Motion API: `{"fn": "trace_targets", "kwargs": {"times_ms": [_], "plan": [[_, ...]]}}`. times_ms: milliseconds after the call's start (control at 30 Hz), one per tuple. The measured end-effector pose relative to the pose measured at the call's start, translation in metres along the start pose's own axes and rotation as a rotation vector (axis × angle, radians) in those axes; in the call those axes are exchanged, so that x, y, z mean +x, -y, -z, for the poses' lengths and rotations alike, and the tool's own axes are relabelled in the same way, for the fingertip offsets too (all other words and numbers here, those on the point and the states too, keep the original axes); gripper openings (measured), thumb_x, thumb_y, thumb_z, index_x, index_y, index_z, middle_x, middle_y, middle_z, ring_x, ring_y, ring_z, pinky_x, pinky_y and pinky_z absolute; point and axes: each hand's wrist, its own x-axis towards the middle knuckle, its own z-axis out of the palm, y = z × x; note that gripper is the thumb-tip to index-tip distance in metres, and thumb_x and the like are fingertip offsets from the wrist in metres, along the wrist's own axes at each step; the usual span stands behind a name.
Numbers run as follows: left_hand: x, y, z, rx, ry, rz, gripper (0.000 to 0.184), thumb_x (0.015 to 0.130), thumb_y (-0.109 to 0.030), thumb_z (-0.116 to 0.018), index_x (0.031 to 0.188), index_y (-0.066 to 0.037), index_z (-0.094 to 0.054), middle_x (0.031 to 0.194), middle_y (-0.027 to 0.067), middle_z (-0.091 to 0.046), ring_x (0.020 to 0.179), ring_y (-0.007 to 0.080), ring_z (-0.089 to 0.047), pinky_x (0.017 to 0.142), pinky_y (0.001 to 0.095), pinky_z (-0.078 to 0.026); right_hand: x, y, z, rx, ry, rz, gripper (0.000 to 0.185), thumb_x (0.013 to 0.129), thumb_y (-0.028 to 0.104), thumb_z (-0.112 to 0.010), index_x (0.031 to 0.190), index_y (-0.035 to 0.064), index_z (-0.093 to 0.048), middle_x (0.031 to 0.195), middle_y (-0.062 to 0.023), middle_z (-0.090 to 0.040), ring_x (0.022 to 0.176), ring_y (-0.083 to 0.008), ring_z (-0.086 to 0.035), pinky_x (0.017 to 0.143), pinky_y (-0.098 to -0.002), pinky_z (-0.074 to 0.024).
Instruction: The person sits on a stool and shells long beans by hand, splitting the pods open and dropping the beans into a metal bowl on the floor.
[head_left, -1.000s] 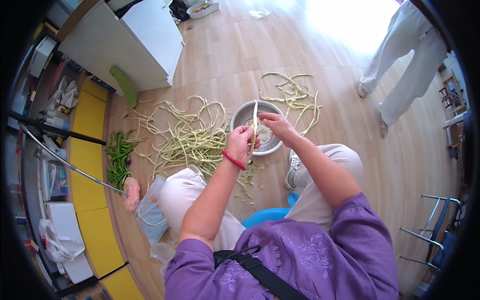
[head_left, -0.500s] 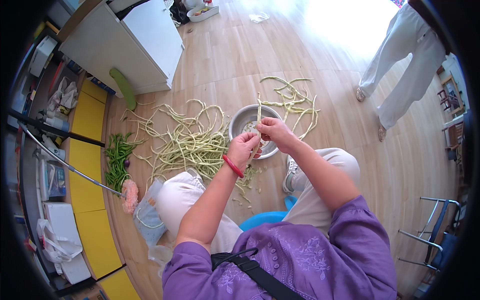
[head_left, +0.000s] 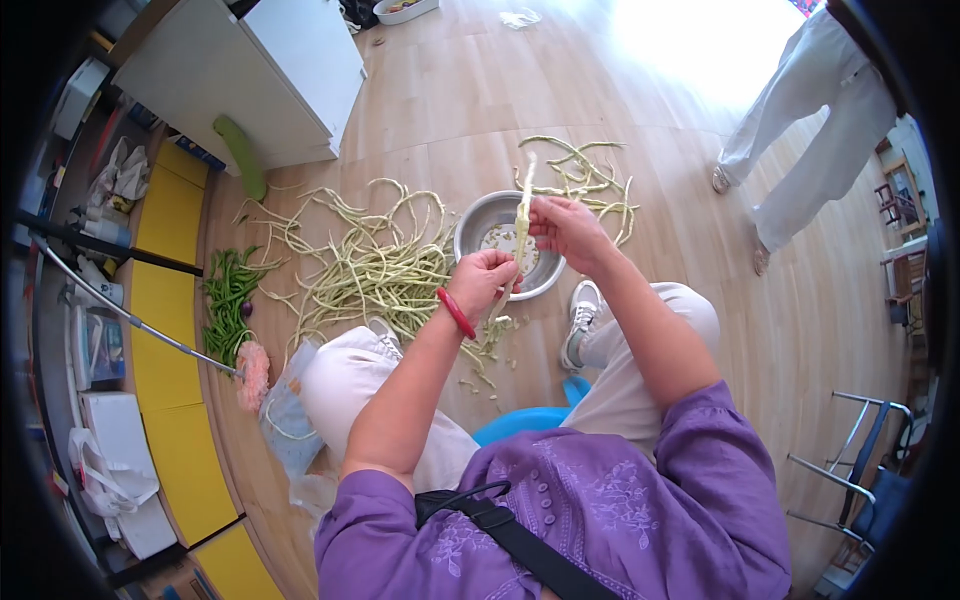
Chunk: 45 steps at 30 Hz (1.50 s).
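A pale green long bean (head_left: 524, 210) stands upright between my hands, over a round metal bowl (head_left: 548, 272) with small bits on its bottom. My left hand (head_left: 484, 282), with a red bangle at the wrist, is closed on the bean's lower part. Higher up, my right hand (head_left: 566, 232) has its fingers pinched on the same bean. To the bowl's left lies a big tangle of long beans (head_left: 380, 270) on the floor. A smaller group of long beans (head_left: 575, 165) lies beyond the bowl. Short bean pieces (head_left: 485, 362) are scattered in front of it.
Green peppers (head_left: 228, 300), a long green gourd (head_left: 240, 158) and a pink duster (head_left: 252, 376) are at the left by the yellow cabinets (head_left: 167, 350). A person in light trousers (head_left: 825, 140) stands at the upper right. A metal-framed chair (head_left: 860, 470) is at the right.
My right hand has come down onto the bean from being open beside it, then moved up along it. The view has shifted slightly.
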Motion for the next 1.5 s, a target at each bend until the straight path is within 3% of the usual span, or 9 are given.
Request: {"fn": "trace_targets", "kwargs": {"times_ms": [133,400,533,633,667,700,1167,1333,1500], "plan": [[0.004,0.001,0.005,-0.09,-0.063,-0.066,0.011,0.082,-0.016,-0.058,0.083,-0.005,-0.057,0.072,0.0039,-0.062,0.06,0.0115,-0.059,0.052,0.0232,-0.043,-0.009,-0.008,-0.011,-0.329,0.072,-0.058,0.015,0.08,0.02,-0.06,0.088,0.007,-0.059,0.074,0.0018,-0.058,0.064,-0.0052,-0.053,0.054,-0.019,-0.0419],[0.002,0.002,0.004,0.077,-0.089,-0.089,0.01,0.08,-0.013,-0.059,0.083,-0.004,-0.058,0.072,0.0034,-0.062,0.06,0.0097,-0.059,0.05,0.0212,-0.04,-0.011,-0.011,-0.019,-0.427,0.053,0.002,0.008,0.073,0.012,-0.059,0.074,0.0044,-0.059,0.065,0.0012,-0.054,0.058,-0.006,-0.049,0.05,-0.0205,-0.0393],[0.01,0.016,0.006,0.078,-0.066,-0.199,0.019,0.082,-0.023,-0.06,0.084,-0.004,-0.06,0.068,0.0006,-0.059,0.057,0.0059,-0.055,0.048,0.0179,-0.037,0.004,-0.027,-0.007,-0.584,0.064,0.105,0.012,0.073,0.014,-0.056,0.071,0.0029,-0.06,0.059,0.0007,-0.053,0.052,-0.0064,-0.046,0.046,-0.0222,-0.0379],[0.009,0.009,0.002,0.183,-0.087,-0.14,0.029,0.08,-0.032,-0.062,0.078,-0.003,-0.06,0.063,-0.0002,-0.057,0.056,0.0059,-0.055,0.045,0.0188,-0.038,0.004,-0.032,-0.005,-0.728,0.032,0.274,0.019,0.069,0.018,-0.059,0.078,0.0018,-0.062,0.064,-0.0094,-0.058,0.06,-0.016,-0.053,0.056,-0.0325,-0.0434],[0.008,0.009,0.002,0.187,-0.099,-0.127,0.028,0.08,-0.032,-0.062,0.078,-0.004,-0.059,0.066,0.0013,-0.059,0.059,0.0086,-0.058,0.046,0.02,-0.042,-0.001,-0.03,-0.008,-0.708,0.018,0.301,0.019,0.069,0.017,-0.057,0.078,0.0014,-0.063,0.067,-0.0092,-0.06,0.061,-0.0156,-0.054,0.056,-0.0313,-0.0439],[0.008,0.011,0.0,0.139,-0.115,-0.147,0.026,0.081,-0.03,-0.061,0.079,-0.004,-0.058,0.069,0.0026,-0.06,0.062,0.0114,-0.06,0.048,0.0217,-0.045,0.0,-0.033,-0.007,-0.645,0.052,0.274,0.009,0.074,0.013,-0.055,0.076,0.0049,-0.06,0.062,0.0011,-0.052,0.054,-0.0055,-0.046,0.047,-0.0227,-0.0395],[-0.007,0.002,-0.004,-0.155,-0.01,-0.099,0.012,0.083,-0.009,-0.055,0.09,0.0,-0.057,0.078,0.008,-0.062,0.064,0.0166,-0.061,0.052,0.0275,-0.051,-0.029,-0.011,-0.016,-0.515,0.111,0.208,0.015,0.075,0.017,-0.059,0.083,0.0038,-0.059,0.069,0.0013,-0.055,0.061,-0.0067,-0.049,0.054,-0.0222,-0.0424],[-0.002,0.007,0.0,-0.256,-0.185,-0.121,0.008,0.082,-0.009,-0.056,0.087,-0.004,-0.055,0.077,0.0072,-0.061,0.063,0.0189,-0.061,0.052,0.0311,-0.051,-0.028,-0.018,-0.018,-0.718,0.171,0.28,0.018,0.076,0.018,-0.057,0.082,0.0018,-0.062,0.068,-0.0011,-0.058,0.063,-0.0077,-0.053,0.056,-0.0244,-0.0447],[-0.003,0.005,-0.001,-0.237,-0.221,-0.117,0.007,0.079,-0.005,-0.059,0.084,-0.004,-0.055,0.074,0.0065,-0.06,0.06,0.0174,-0.06,0.048,0.0306,-0.052,-0.022,-0.031,-0.014,-0.975,0.117,0.47,0.02,0.072,0.019,-0.057,0.078,0.0006,-0.063,0.066,-0.0106,-0.06,0.06,-0.0176,-0.056,0.058,-0.031,-0.0451]]}}
